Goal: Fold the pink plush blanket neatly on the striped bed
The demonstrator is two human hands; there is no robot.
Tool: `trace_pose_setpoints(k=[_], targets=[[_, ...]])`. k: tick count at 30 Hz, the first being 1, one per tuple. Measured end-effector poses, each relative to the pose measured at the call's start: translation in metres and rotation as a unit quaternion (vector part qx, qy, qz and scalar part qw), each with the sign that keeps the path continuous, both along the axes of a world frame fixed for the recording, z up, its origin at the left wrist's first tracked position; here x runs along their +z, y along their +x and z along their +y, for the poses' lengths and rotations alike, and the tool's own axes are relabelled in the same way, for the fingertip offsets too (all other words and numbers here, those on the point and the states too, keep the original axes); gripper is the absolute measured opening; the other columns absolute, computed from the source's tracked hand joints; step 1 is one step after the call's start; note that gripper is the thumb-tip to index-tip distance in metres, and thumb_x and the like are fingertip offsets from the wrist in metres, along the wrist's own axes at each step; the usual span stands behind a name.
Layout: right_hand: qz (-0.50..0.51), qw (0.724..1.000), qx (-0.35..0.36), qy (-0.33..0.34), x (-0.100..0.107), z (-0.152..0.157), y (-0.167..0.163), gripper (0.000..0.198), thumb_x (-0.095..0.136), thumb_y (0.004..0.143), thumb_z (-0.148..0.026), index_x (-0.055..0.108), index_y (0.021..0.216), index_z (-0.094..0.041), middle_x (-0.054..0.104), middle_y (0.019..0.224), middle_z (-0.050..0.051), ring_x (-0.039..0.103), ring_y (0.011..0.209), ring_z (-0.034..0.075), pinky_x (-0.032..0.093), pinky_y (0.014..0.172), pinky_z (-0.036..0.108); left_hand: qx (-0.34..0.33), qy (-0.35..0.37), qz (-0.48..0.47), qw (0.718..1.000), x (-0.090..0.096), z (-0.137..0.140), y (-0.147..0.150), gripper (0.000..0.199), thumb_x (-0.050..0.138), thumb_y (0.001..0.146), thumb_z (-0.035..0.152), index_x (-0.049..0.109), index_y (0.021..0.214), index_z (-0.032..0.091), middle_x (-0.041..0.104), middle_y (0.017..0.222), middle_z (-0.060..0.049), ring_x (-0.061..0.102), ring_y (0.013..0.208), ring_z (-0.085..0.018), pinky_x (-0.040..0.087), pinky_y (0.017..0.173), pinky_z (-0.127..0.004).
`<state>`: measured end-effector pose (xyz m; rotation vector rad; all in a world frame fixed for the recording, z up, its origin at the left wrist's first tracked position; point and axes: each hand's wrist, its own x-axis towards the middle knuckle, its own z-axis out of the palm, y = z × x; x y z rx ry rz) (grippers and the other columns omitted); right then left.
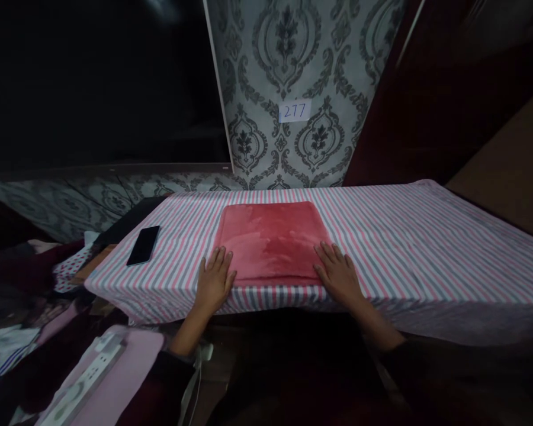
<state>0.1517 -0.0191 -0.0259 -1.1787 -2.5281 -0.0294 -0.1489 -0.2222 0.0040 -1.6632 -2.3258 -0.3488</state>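
Observation:
A red, plush, rectangular cushion cover or folded cloth (273,242) lies flat near the front edge of the table; its exact kind I cannot tell. At its front left corner rests my left hand (214,278), palm down with the fingers stretched out. My right hand (339,273) lies on its front right corner, fingers spread and pointing inward. Neither hand grips anything. Under the red piece is a striped tablecloth (408,242) in pink, grey and white, hanging over the front edge.
A dark phone (144,245) lies on the tablecloth at the left. Behind stands a large television (102,89) beside patterned wallpaper with a paper label (295,110) reading 277. A power strip (86,384) sits on a pink seat (135,361) at lower left, near heaped clothes.

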Motion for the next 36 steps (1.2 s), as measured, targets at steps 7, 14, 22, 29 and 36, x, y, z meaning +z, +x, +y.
trace_pose_setpoints(k=[7, 14, 22, 29, 36], targets=[[0.045, 0.998, 0.037, -0.033, 0.045, 0.051, -0.011, 0.047, 0.032, 0.103, -0.036, 0.064, 0.134, -0.02, 0.064, 0.136, 0.01, 0.054, 0.132, 0.029, 0.036, 0.111, 0.051, -0.077, 0.05, -0.102, 0.99, 0.059, 0.038, -0.047, 0.05, 0.029, 0.101, 0.037, 0.07, 0.123, 0.019, 0.074, 0.122, -0.009, 0.068, 0.116, -0.023, 0.051, 0.102, -0.039], [0.005, 0.998, 0.02, -0.068, 0.116, 0.102, -0.142, 0.054, 0.036, 0.104, -0.039, 0.043, 0.153, -0.017, 0.051, 0.151, 0.013, 0.04, 0.141, 0.032, 0.031, 0.112, 0.049, 0.015, -0.073, -0.064, 0.995, 0.111, 0.188, -0.049, 0.05, 0.037, 0.101, 0.034, 0.053, 0.143, 0.014, 0.055, 0.148, -0.015, 0.052, 0.136, -0.027, 0.039, 0.113, -0.043], [0.015, 0.999, -0.024, -0.028, 0.031, 0.136, -0.161, 0.049, 0.035, 0.103, -0.048, 0.06, 0.137, -0.023, 0.06, 0.14, 0.009, 0.042, 0.136, 0.032, 0.027, 0.112, 0.052, 0.048, -0.087, -0.007, 0.995, 0.039, 0.214, -0.052, 0.053, 0.032, 0.101, 0.043, 0.057, 0.138, 0.012, 0.058, 0.142, -0.018, 0.046, 0.136, -0.036, 0.028, 0.115, -0.059], [0.015, 0.998, -0.028, -0.045, 0.033, 0.145, -0.153, 0.051, 0.029, 0.104, -0.043, 0.059, 0.139, -0.021, 0.056, 0.145, 0.011, 0.042, 0.138, 0.031, 0.032, 0.111, 0.055, 0.164, -0.094, -0.1, 0.977, 0.033, 0.217, -0.084, 0.062, 0.023, 0.101, 0.048, 0.05, 0.145, 0.013, 0.047, 0.153, -0.02, 0.038, 0.144, -0.038, 0.037, 0.11, -0.059], [0.027, 0.995, -0.058, -0.076, 0.04, 0.142, -0.146, 0.05, 0.031, 0.104, -0.044, 0.058, 0.139, -0.021, 0.051, 0.149, 0.012, 0.038, 0.14, 0.033, 0.039, 0.107, 0.056, 0.168, -0.116, -0.17, 0.964, 0.032, 0.206, -0.109, 0.062, 0.018, 0.103, 0.045, 0.041, 0.152, 0.016, 0.036, 0.161, -0.015, 0.036, 0.148, -0.027, 0.037, 0.115, -0.046]])
